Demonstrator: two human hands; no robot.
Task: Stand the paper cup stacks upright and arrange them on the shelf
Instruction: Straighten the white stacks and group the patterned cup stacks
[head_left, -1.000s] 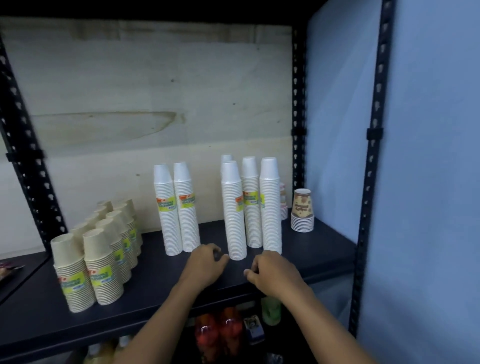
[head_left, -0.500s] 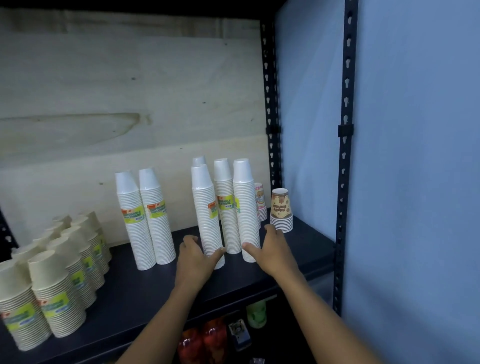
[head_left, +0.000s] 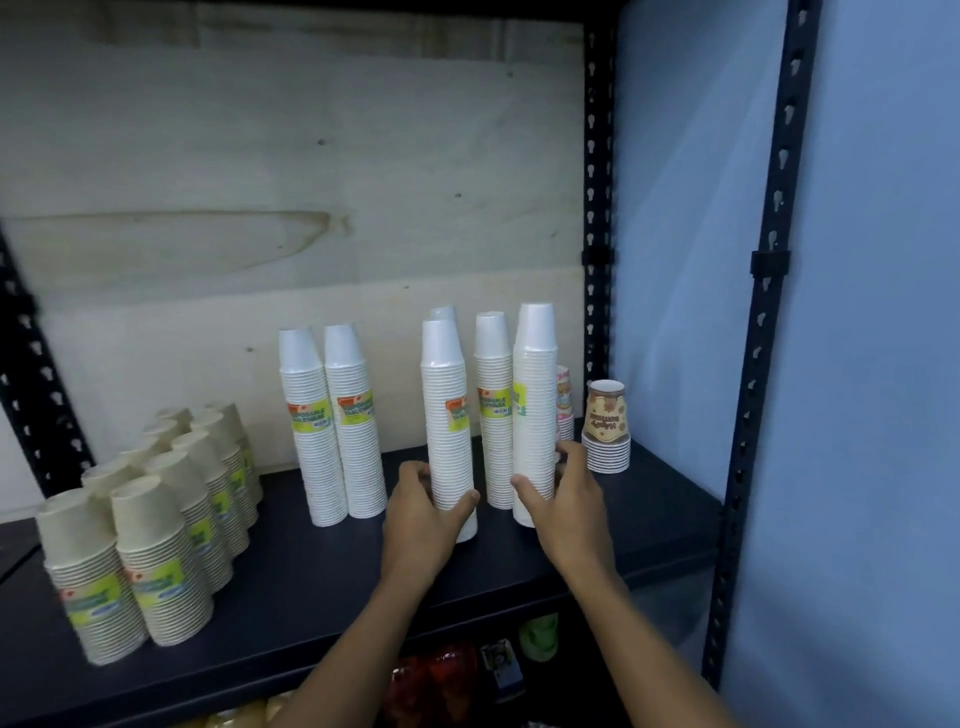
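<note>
Tall white paper cup stacks stand upright on the dark shelf (head_left: 291, 582). My left hand (head_left: 423, 514) grips the base of the front stack (head_left: 447, 415). My right hand (head_left: 566, 504) grips the base of the rightmost stack (head_left: 535, 405). Another white stack (head_left: 493, 405) stands between and behind them, and one more (head_left: 444, 313) is mostly hidden behind the front stack. A pair of white stacks (head_left: 332, 421) stands to the left, apart from my hands.
Several shorter beige cup stacks (head_left: 156, 540) fill the shelf's left side. A short patterned cup stack (head_left: 605, 431) and a pink-printed one (head_left: 563, 400) sit at the back right by the rack post (head_left: 597, 208). Bottles (head_left: 441, 675) show on the lower shelf.
Both hands rose from the shelf front and closed round the bases of two white stacks. The rightmost stack now stands slightly higher and nearer. The view shifted right.
</note>
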